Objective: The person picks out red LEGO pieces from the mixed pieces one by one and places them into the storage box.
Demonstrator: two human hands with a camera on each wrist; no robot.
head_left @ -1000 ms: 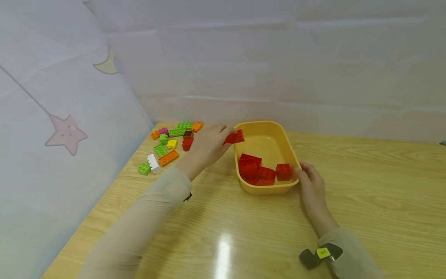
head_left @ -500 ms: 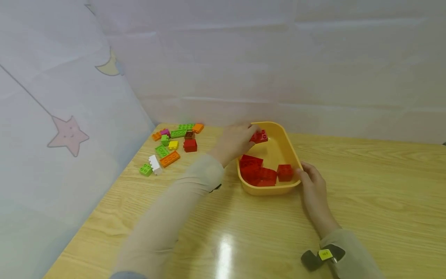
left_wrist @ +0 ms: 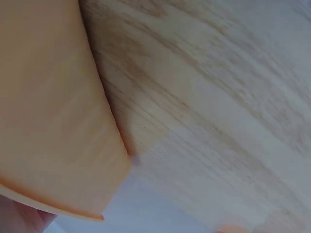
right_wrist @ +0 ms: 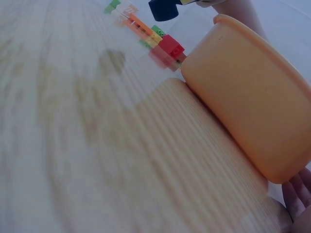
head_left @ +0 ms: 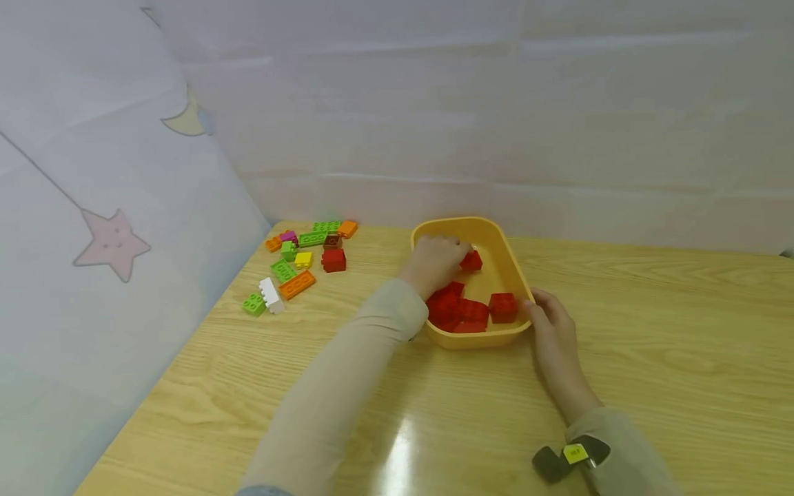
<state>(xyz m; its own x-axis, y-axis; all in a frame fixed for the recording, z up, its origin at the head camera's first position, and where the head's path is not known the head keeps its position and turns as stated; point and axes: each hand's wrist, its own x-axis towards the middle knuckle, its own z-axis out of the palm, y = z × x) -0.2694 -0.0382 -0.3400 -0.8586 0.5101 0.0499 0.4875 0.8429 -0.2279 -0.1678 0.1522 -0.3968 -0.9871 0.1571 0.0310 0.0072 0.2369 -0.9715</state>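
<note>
My left hand (head_left: 437, 262) reaches down inside the yellow tub (head_left: 521, 265), its fingers over one end of a red toy brick (head_left: 473, 261) low in the far part. They appear to pinch it; the thumb is hidden. Several other red bricks (head_left: 474, 313) lie in the near part of the tub, and a single red brick (head_left: 504, 307) sits near its right corner. At that corner my right hand (head_left: 555, 331) holds the tub, thumb at the rim and fingers along the outer wall. In the right wrist view, fingers (right_wrist: 299, 191) touch the tub's lower edge.
Left of the tub, loose bricks lie on the wooden table (head_left: 471, 413): a red brick (head_left: 333, 260), an orange plate brick (head_left: 297, 284), a white brick (head_left: 271, 295), a yellow brick (head_left: 303, 260) and several green ones. A pale cloth wall (head_left: 397, 138) stands behind the table.
My left hand has carried the red brick rightward from beside the tub, over its rim and down inside. The red brick on the table has come into full sight. My right hand stays put.
</note>
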